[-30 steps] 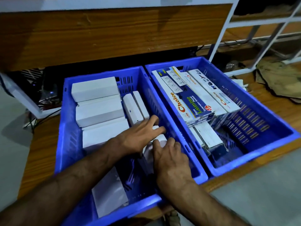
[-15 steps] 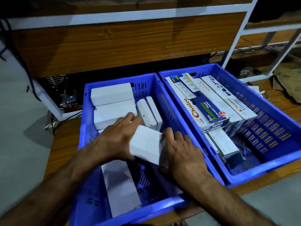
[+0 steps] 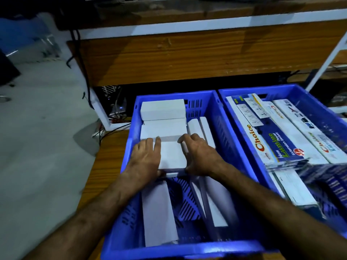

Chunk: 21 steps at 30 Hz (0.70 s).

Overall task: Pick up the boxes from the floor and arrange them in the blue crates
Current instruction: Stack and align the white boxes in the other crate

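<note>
Two blue crates stand side by side. In the left crate [image 3: 129, 147] lie several plain white boxes. My left hand [image 3: 145, 160] and my right hand [image 3: 200, 156] clasp a white box [image 3: 171, 155] from both sides, flat on a row of white boxes at the crate's left. Behind it lie two more white boxes [image 3: 162, 109]. Two narrow white boxes [image 3: 201, 128] stand on edge beside them. Long white boxes [image 3: 157, 212] lie at the crate's near end. The right crate [image 3: 240, 141] holds printed "Choice" boxes [image 3: 272, 139].
The crates sit on a wooden board [image 3: 105, 166] under a wooden desk panel [image 3: 187, 59]. Grey floor [image 3: 37, 147] lies to the left. Black cables [image 3: 82, 62] hang at the desk's left leg. A white metal frame [image 3: 326, 59] rises at the right.
Both hands have carried the white box from the crate's middle leftward and set it flat on the row of white boxes. The camera has swung left.
</note>
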Motion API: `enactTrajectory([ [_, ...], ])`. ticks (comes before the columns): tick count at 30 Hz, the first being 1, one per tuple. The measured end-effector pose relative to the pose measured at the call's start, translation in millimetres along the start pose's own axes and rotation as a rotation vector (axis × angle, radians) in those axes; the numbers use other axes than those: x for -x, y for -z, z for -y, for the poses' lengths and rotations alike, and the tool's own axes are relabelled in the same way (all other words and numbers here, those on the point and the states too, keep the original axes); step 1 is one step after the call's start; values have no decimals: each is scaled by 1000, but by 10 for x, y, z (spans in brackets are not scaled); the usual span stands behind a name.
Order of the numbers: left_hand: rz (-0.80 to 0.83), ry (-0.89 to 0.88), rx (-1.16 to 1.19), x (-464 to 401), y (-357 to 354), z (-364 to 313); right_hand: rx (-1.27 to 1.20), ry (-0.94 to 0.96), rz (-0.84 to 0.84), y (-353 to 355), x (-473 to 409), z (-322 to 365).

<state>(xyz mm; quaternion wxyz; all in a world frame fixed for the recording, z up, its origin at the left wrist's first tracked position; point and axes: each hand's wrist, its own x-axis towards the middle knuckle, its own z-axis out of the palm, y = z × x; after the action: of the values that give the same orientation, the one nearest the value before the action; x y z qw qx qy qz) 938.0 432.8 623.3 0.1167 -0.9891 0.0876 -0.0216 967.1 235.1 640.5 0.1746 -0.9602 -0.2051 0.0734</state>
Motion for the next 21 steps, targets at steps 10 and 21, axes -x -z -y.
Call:
enactTrajectory([
  [10,37,65,108,56,30,-78,2,-56,-83,-168,-3,-90],
  [21,5,111,103,36,88,-161,73,-24,-153,-306,7,7],
])
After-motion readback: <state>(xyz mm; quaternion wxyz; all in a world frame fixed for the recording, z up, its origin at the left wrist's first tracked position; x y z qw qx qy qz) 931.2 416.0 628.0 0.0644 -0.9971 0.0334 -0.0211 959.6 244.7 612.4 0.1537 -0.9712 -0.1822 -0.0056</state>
